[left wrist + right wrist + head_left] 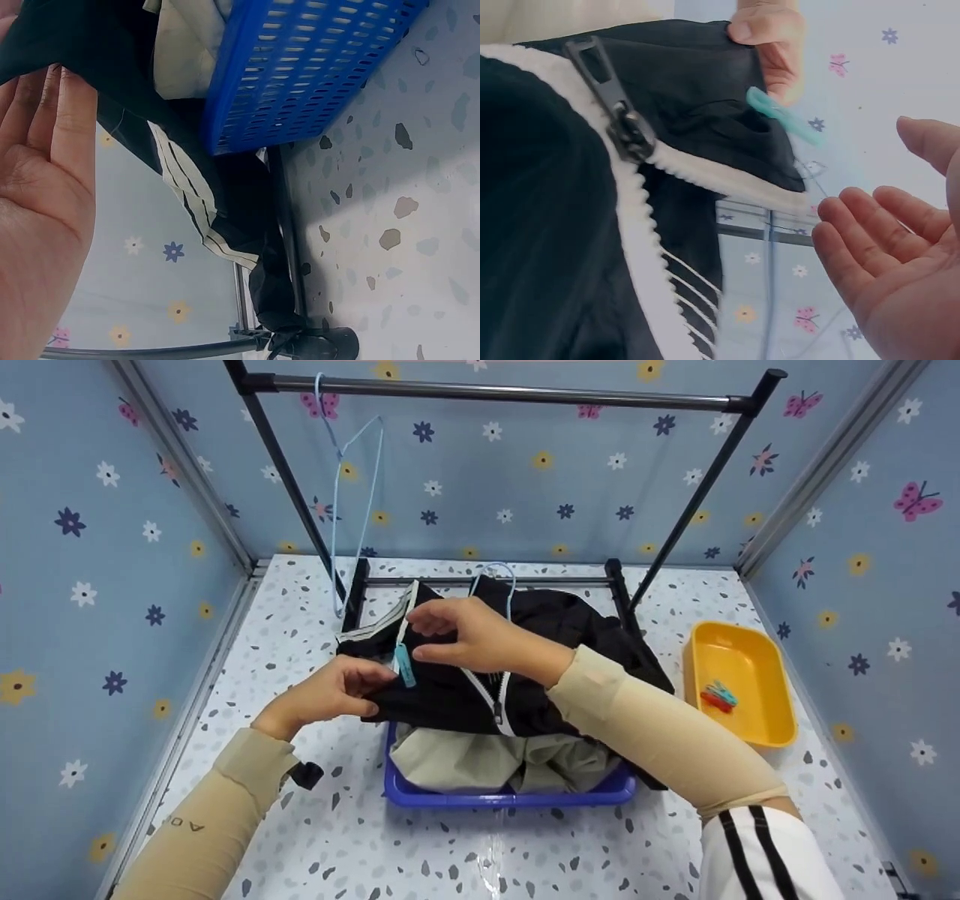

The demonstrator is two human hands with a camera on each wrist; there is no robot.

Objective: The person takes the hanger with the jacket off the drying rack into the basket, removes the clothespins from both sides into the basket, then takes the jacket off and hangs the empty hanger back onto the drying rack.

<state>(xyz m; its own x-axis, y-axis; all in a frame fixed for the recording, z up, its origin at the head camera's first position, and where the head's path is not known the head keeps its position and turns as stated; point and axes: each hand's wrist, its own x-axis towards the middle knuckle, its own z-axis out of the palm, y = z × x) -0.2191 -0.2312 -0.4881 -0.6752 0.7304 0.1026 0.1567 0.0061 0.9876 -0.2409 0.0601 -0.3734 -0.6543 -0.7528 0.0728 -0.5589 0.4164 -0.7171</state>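
1. Black jacket [570,630]: located at the centre of the head view, above the blue basket [510,800] at lower centre, in which pale cloth [457,757] is contained.
2. Handling, as judged: light, thin and soft; no shape of its own is likely to be kept, so sagging is to be expected between supports. A slightly slippery face is suggested by the smooth cloth. Breakage is not a concern.
3. White zip [499,705]: parted beyond its slider [632,135]; judged stiffer than the cloth and apt to be snagged if pulled askew.
4. Light-blue hanger [513,585]: hook shown at the jacket's upper edge, remainder hidden by cloth. The firmest lifting point is probably offered here.
5. Teal peg [406,666]: placed at the jacket's left part in the frame, apparently clipped to the edge. The cloth just beside it is best taken between thumb and fingers, so that the peg is not dislodged.
6. Left hand [330,690]: left of centre; the jacket's edge is pinched between thumb and fingers.
7. Right hand [480,637]: over the jacket, near the peg; thumb and fingers are held well apart, with nothing gripped.
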